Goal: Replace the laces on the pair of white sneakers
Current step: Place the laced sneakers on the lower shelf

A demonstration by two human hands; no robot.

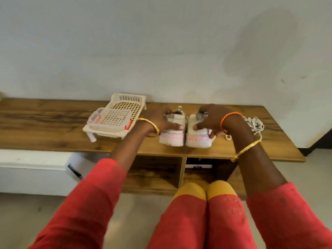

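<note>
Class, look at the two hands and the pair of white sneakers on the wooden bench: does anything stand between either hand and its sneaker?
Nothing visible does. The left hand already holds the left sneaker and the right hand holds the right sneaker, heels facing the person. The basket sits to the left, the loose white laces to the right, both clear of the grip.

Home interior, low wooden bench (53,126) with cubbies, stained plaster wall (161,42), tiled floor (27,221)

Left sneaker (173,131): white with a pink sole, upright, heel facing the camera.
Right sneaker (198,134): same look, touching the left one.
Loose laces (256,125): white pile, right of the sneakers.
</note>
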